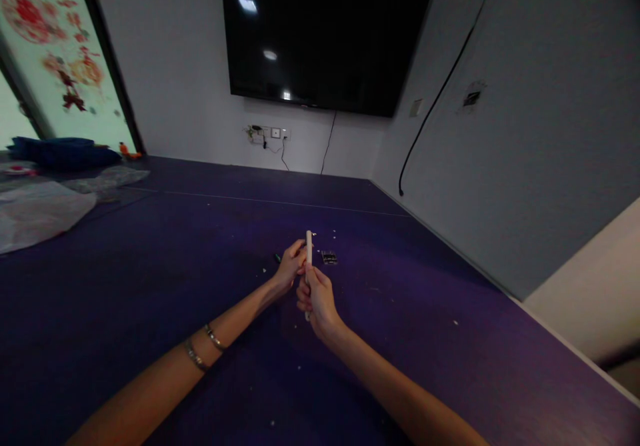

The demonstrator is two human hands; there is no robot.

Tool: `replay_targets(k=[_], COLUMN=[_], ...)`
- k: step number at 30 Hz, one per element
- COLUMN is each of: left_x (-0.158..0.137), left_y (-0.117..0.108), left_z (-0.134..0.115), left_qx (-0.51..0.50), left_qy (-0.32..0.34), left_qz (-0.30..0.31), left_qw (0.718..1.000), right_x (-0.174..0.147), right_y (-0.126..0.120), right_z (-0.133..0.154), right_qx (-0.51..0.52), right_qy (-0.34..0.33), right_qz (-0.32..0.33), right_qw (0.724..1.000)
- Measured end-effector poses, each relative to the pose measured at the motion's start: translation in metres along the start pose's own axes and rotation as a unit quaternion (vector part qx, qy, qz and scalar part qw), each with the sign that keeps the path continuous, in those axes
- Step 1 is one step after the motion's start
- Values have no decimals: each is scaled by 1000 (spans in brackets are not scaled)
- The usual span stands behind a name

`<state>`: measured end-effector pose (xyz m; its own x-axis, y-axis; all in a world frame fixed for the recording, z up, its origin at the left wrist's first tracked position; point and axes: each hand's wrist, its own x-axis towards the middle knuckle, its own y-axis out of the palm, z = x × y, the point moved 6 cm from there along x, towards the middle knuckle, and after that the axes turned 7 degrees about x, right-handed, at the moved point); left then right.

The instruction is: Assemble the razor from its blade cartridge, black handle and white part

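My right hand is closed around a slim, whitish stick-like object, held nearly upright. Its lower tip shows below my fingers; its exact kind cannot be made out. My left hand is just left of the stick, fingers curled close against it. Whatever those fingers grip is hidden, though a tiny bright tip pokes out beyond them on the right. Past my hands, a small dark rectangular piece with pale markings lies on the purple floor. A small dark-green object lies left of my left hand.
Small white bits dot the floor around my hands. Translucent plastic sheeting and a dark blue cloth heap lie at left, near a small orange object. A television hangs ahead; a black cable dangles along the right wall.
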<state>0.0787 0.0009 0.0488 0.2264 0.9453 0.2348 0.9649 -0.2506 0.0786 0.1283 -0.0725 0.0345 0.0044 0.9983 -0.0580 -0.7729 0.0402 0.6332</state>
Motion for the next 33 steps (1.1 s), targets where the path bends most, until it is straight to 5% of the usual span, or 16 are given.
replay_targets(k=[33], left_x=[8], left_y=[-4], left_z=[9], left_qx=[-31], left_qy=[-5], left_qz=[1], left_qw=[1000], right_x=[8], right_y=[-8], right_z=[6], right_qx=[8], right_qy=[-23], right_qz=[7], right_qw=[1000])
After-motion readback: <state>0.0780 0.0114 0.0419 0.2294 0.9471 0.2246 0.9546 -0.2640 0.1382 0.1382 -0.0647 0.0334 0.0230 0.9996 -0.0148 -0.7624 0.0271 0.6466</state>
